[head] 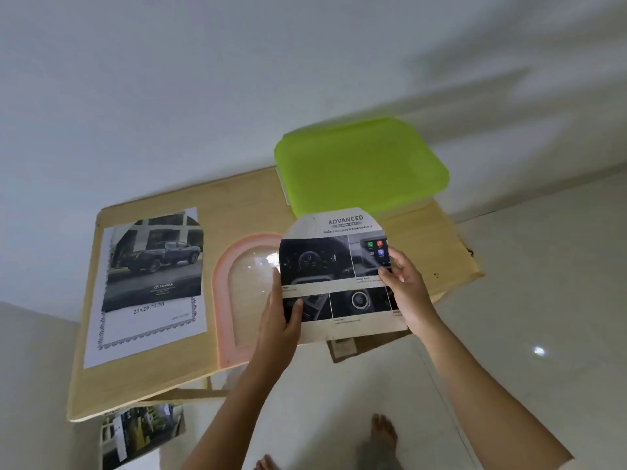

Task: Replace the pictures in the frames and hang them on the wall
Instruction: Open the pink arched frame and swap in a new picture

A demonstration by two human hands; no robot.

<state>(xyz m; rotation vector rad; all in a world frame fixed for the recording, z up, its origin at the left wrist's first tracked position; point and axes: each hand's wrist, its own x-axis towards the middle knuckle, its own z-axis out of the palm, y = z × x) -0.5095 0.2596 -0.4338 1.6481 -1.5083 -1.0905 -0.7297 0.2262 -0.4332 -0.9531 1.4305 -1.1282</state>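
Paper picture above pink frame

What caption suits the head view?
Left hand and right hand hold an arched paper dashboard printout partly over a pink arched frame.

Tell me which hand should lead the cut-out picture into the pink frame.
Left, probably. The left hand grips the picture by its left edge, directly above the pink frame lying on the table. The right hand holds the opposite edge, farther from the frame.
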